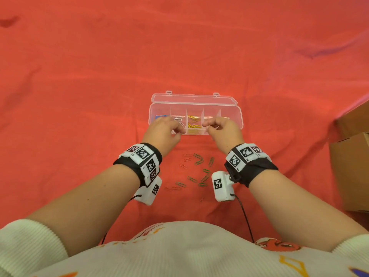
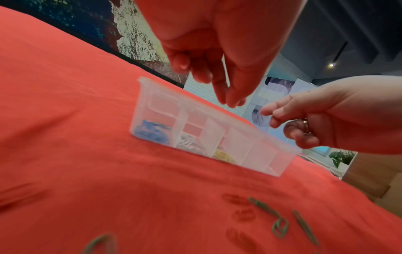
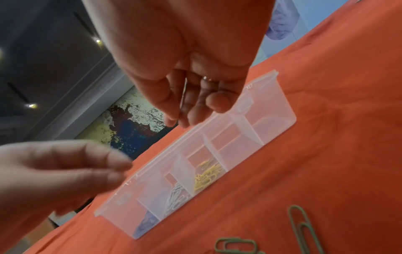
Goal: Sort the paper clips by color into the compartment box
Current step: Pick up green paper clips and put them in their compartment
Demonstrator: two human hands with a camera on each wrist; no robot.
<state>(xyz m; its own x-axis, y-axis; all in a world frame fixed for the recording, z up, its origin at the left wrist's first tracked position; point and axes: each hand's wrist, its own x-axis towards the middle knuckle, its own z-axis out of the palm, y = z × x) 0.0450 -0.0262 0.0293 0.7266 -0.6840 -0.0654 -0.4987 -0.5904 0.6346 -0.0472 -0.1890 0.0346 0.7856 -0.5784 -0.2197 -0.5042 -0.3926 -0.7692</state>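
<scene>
A clear compartment box (image 1: 232, 111) lies on the red cloth with its lid (image 1: 193, 98) folded back. Blue clips (image 1: 160, 116) fill its left compartment, white clips (image 1: 177, 118) the second, yellow clips (image 1: 194, 126) the third. My left hand (image 1: 173, 127) hovers over the front wall by the white compartment, fingers relaxed and pointing down (image 2: 230, 98). Over the fourth compartment my right hand (image 1: 211, 125) hangs with fingers loosely curled (image 3: 187, 113); no clip shows in either hand. Several green clips (image 1: 198, 161) and faint red clips (image 1: 187, 156) lie loose between my wrists.
Brown cardboard boxes (image 1: 351, 152) stand at the right edge. Red cloth (image 1: 179, 56) covers the whole surface around and beyond the box. Wrist camera cables (image 1: 246, 216) trail back toward my body.
</scene>
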